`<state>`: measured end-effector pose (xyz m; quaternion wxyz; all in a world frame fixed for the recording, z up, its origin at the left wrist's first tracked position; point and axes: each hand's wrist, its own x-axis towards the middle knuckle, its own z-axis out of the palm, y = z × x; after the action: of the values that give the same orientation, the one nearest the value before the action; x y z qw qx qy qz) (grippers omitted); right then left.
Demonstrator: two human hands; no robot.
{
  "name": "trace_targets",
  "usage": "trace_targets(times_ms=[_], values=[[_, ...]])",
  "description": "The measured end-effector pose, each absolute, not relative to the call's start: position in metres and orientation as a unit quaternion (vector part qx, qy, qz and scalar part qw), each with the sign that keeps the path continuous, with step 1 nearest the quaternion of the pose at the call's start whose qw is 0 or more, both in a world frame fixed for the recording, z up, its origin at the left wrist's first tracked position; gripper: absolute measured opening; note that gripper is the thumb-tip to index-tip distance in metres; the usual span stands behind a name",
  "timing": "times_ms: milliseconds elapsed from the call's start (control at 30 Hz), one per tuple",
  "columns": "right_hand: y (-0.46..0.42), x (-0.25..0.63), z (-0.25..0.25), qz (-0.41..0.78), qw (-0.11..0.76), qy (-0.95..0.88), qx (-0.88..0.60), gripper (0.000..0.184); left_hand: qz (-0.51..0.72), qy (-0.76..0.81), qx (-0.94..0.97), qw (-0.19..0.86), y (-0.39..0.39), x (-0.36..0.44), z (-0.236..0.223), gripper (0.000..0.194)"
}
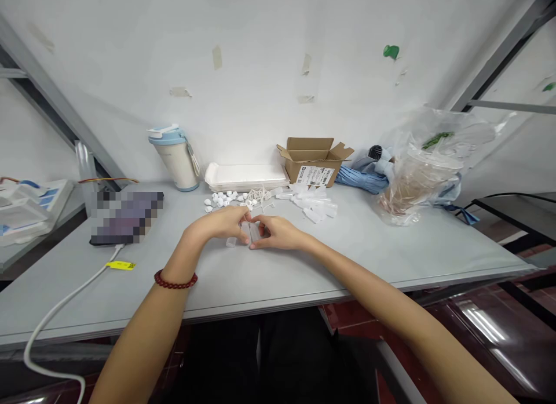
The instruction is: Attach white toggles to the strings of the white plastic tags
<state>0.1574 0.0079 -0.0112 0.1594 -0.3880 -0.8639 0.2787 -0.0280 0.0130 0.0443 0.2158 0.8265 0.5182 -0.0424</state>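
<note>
On the table (217, 282), left hand (232, 221) and right hand (280, 232) clamp clear plastic pieces (254, 235), apparently for steadiness. Small white pieces (220, 198) lie beyond, presumably for easy reach.

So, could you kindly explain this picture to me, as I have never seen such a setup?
There is no machine here, only a person's bare hands. A camera worn on the head took this one view, looking forward and down. At the grey table, the left hand and right hand hold translucent plastic pieces between their fingertips. Beyond them lie small white parts and a pile of similar translucent pieces. Farther back stand a tumbler and an open cardboard box. A clear plastic bag sits to the right.
</note>
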Motion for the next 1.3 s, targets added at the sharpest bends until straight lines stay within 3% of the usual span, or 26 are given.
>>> trace_targets(times_ms=[533,933,1133,1300], values=[[0.001,0.154,-0.007,0.233,0.190,-0.867,-0.397,0.051,-0.041,0.521,0.832,0.187,0.008,-0.026,0.052,0.053],[0.000,0.153,-0.006,0.239,0.187,-0.861,-0.409,0.058,-0.023,0.513,0.837,0.190,0.009,-0.028,0.053,0.045],[0.002,0.153,-0.010,0.257,0.185,-0.856,-0.408,0.073,-0.048,0.520,0.830,0.196,0.006,-0.029,0.054,0.050],[0.003,0.154,-0.010,0.289,0.187,-0.846,-0.407,0.069,-0.076,0.515,0.826,0.216,0.006,-0.030,0.055,0.059]])
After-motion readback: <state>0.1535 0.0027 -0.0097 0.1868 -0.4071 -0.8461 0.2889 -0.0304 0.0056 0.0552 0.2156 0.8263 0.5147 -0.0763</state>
